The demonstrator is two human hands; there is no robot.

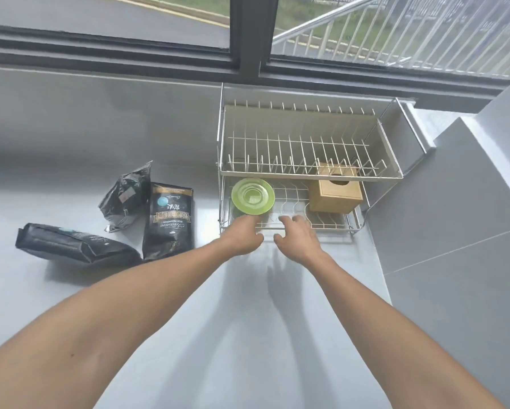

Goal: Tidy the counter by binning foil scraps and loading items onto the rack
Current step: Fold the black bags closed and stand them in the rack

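A two-tier white wire dish rack (307, 172) stands on the grey counter against the window wall. Its upper tier holds nothing. In the lower tier a green plate (253, 196) leans upright at the left, and a wooden tissue box (335, 193) sits at the right. My left hand (242, 236) is at the rack's front edge just below the plate, its fingertips hidden and its thumb off the plate. My right hand (296, 234) is beside it, fingers spread over the lower tier's front rail. Three black coffee bags lie on the counter to the left: one flat (73, 243), one face-up (169, 219), one crumpled (126, 196).
The counter (248, 320) stretches toward me between my forearms. A grey tiled wall (454, 231) rises on the right of the rack. A dark window frame (248, 54) runs along the back. No foil scraps or bin are in view.
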